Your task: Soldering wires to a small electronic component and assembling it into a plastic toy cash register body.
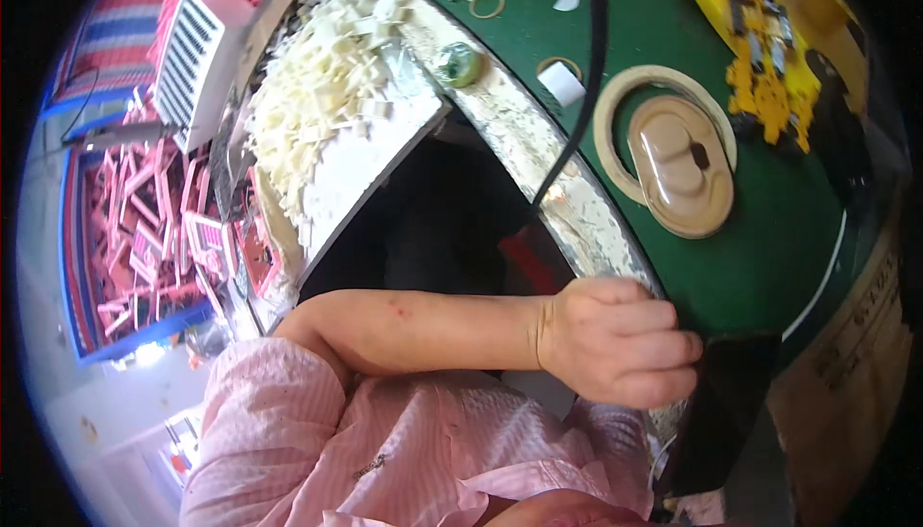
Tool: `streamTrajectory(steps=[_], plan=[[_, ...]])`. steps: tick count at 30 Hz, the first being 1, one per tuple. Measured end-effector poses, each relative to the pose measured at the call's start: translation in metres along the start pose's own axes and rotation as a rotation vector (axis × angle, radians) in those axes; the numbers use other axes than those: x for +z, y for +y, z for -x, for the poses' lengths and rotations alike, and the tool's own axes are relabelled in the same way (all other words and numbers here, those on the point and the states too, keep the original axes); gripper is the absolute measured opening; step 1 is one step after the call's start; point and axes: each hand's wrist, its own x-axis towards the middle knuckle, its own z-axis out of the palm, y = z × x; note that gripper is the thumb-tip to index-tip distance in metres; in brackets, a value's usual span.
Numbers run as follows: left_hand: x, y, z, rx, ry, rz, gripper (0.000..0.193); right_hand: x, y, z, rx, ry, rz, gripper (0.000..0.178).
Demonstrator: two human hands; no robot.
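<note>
My left hand [620, 344] is closed in a fist, with the forearm folded across my body from the left. Whether anything is inside the fingers cannot be seen. The fist is at the near edge of the green tabletop [750, 267], beside a dark, flat-sided object [723, 416]. Of my right side only part of a pink sleeve [615, 431] shows; my right hand is out of view. Ahead of the fist, a tan oval case with a clear raised cover [683, 166] leans over a wide tape roll [608, 123].
Cream plastic pieces [327, 75] are heaped on a white board [361, 166] at left. Pink parts [144, 219] fill a blue-edged container beyond. A black cable [588, 94] hangs over the worn table edge [567, 200]. Yellow toy parts [769, 75] lie far right, a cardboard box [846, 373] nearer.
</note>
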Motion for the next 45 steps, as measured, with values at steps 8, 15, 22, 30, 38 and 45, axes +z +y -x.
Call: streamTrajectory(steps=[8,15,22,30,38,45], plan=[[0.004,0.000,0.002,-0.024,0.014,-0.007,0.011,-0.002,0.002,-0.023,-0.005,0.029,-0.009,0.022],[0.004,0.001,0.004,-0.008,0.013,-0.010,0.011,-0.003,0.007,-0.017,0.001,0.072,-0.058,0.023],[-0.002,-0.002,0.000,0.028,0.016,-0.005,0.013,-0.013,0.008,0.033,-0.061,0.189,-0.170,0.024],[-0.039,0.023,0.000,-0.234,0.023,0.407,0.023,-0.073,-0.027,0.201,-0.371,0.329,-0.537,0.025],[-0.249,0.077,0.100,-0.612,-0.152,0.482,0.023,-0.315,-0.204,0.427,-1.066,0.292,-1.065,0.032],[-0.325,0.077,0.146,-0.818,0.096,0.361,0.024,-0.355,-0.357,0.459,-1.472,0.627,-0.032,0.035]])
